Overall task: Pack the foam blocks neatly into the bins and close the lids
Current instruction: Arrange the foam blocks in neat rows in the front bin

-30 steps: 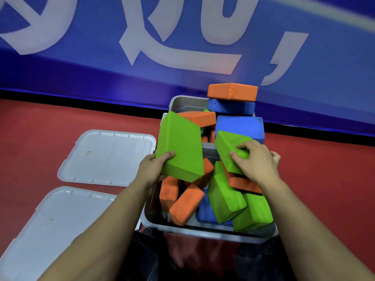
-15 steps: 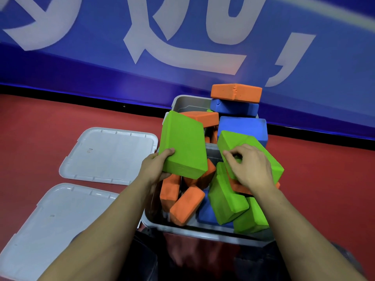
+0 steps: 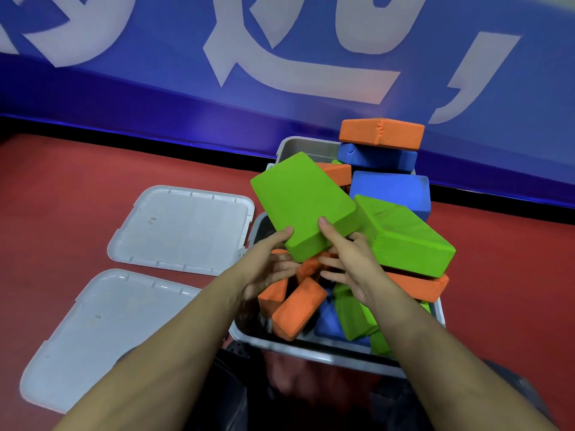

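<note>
Head view: at frame centre, a green block (image 3: 303, 203) is gripped by both the left hand (image 3: 267, 262) and the right hand (image 3: 348, 259). The loose pile in the bin (image 3: 311, 349) could be toppled, so the lids (image 3: 183, 227) might not close

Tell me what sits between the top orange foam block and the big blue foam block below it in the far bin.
In the head view, a smaller blue foam block lies between the top orange foam block and the big blue foam block.

A blue wall (image 3: 311, 126) bearing large pale lettering (image 3: 298, 76) is rising behind a red floor (image 3: 77, 181), with a black strip (image 3: 124, 141) running along where they meet.
</note>
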